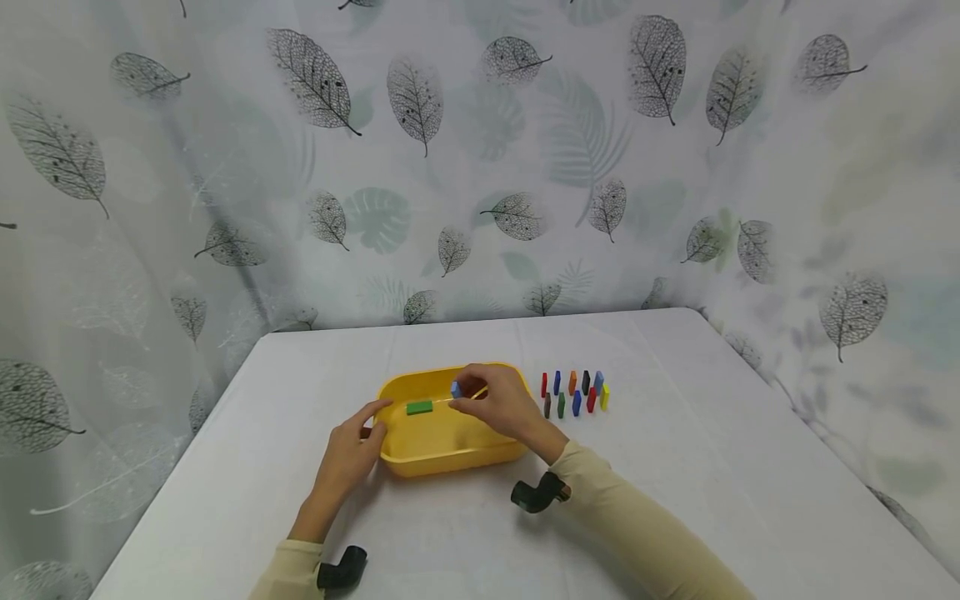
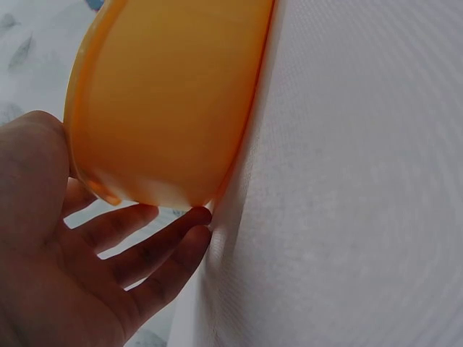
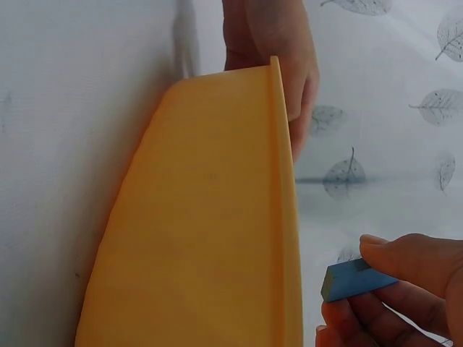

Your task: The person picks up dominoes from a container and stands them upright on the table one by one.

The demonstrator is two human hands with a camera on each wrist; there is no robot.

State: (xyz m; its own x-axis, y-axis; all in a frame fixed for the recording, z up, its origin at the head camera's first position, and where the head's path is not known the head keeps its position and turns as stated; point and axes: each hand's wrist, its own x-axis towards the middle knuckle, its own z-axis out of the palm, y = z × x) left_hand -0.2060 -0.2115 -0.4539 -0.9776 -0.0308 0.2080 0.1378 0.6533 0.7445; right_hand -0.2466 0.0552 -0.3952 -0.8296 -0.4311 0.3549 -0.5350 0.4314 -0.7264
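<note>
A shallow yellow tray with a raised rim stands on the white table. At its left end my left hand holds the rim; in the left wrist view its fingertips touch the outer wall. Above the tray my right hand pinches a small blue block between thumb and fingers, apart from the tray. A flat green block lies on the tray floor. The inside of the tray is hidden in both wrist views.
To the right of the tray, several thin coloured blocks stand upright in two rows, among them a yellow block and an orange block. Leaf-patterned curtains surround the white table.
</note>
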